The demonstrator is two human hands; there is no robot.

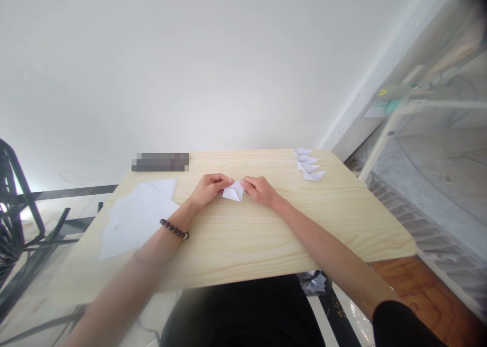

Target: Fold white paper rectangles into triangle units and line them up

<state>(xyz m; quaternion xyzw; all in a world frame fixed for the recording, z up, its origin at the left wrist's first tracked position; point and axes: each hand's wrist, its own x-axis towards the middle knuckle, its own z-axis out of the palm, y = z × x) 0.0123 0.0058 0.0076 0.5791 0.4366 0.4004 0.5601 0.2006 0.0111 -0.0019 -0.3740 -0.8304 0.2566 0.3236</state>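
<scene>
Near frame centre: small folded paper (pixel 233 191) apparently mid-fold

Left hand (pixel 209 188) and right hand (pixel 261 189) pinch its opposite sides between thumb and fingers. Right of centre, by the far edge of the table (pixel 247 250), overlapping folded pieces (pixel 314 175) look finished. At left, spread white sheets (pixel 139 212) lie mostly flat, so folding seemingly remains there.

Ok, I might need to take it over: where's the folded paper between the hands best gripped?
Probably by the near edge of the folded paper, coming from the near side: the left hand and right hand grip it farther back at either side, leaving that edge uncovered.
</scene>
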